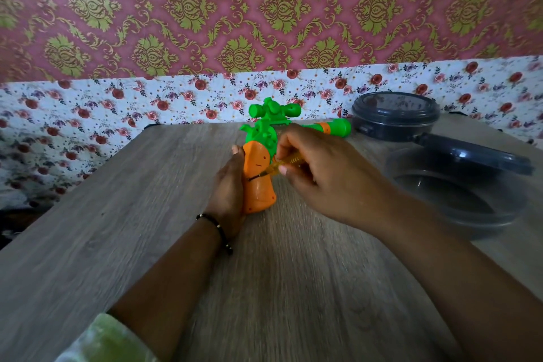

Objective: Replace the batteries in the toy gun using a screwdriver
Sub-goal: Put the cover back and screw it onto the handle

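The toy gun [264,153] lies on its side near the middle of the counter [117,229], its orange grip pointing toward the person and its green body, scope and barrel stretching away and to the right. The left hand [229,194] is clasped on the grip from the gun's left, palm against the orange plastic, a fingertip showing over the grip's far edge; its forearm comes in straight from below, with a dark bracelet [219,229] at the wrist. The right hand [320,173] hangs over the gun from its right, fingers bent, pinching a small screwdriver [276,166] with a clear yellow handle; the dark tip rests on the face of the grip, just beside the left hand's thumb side. The right forearm slants in from the lower right. To the right of the gun stand a dark lidded container [393,114] and, nearer the person, an open dark bowl [458,200] with its lid [476,156] leaning on the rim.
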### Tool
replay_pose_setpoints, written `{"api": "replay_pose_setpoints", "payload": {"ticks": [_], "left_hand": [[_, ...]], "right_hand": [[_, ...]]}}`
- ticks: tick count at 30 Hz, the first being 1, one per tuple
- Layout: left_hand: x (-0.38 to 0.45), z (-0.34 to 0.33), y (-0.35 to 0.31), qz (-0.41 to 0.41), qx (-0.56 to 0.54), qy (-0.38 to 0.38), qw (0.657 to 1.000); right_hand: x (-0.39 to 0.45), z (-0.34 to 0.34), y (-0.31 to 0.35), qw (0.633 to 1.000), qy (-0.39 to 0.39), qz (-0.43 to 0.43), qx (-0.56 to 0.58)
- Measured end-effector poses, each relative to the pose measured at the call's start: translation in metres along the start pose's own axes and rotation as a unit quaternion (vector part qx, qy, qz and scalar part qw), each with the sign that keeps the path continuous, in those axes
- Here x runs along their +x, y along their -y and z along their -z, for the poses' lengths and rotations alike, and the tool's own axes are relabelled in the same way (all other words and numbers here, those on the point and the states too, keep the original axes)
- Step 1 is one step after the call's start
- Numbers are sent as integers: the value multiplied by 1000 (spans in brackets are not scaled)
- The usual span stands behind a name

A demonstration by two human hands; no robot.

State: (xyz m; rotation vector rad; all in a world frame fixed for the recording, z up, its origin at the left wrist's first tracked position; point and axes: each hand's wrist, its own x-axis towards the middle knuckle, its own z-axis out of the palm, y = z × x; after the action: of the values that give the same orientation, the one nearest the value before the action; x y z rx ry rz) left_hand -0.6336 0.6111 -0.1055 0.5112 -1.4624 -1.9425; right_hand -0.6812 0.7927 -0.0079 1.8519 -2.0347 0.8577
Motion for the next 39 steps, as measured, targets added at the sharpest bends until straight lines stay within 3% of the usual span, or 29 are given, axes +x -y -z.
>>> {"api": "replay_pose_setpoints", "payload": {"ticks": [5,10,17,22,28,33,39], "left_hand": [[0,1,1,11,7,3,1000],[-1,1,0,5,2,-2,1000],[-3,-1,-3,3,16,9,1000],[-5,-3,-5,0,6,14,1000],[-8,-4,-7,-2,16,13,1000],[-8,-4,-7,-5,18,12,1000],[-8,-3,-7,3,22,7,1000]], "right_hand": [[0,0,-2,992,-57,-26,-113],[-1,-1,2,999,27,-7,21],[-2,0,0,985,-65,-18,-162],[-1,1,-2,1000,6,-2,31],[0,-1,-6,991,-48,-43,-120],[0,2,-5,999,19,-15,28],[-1,1,-5,986,-41,-24,-159]]}}
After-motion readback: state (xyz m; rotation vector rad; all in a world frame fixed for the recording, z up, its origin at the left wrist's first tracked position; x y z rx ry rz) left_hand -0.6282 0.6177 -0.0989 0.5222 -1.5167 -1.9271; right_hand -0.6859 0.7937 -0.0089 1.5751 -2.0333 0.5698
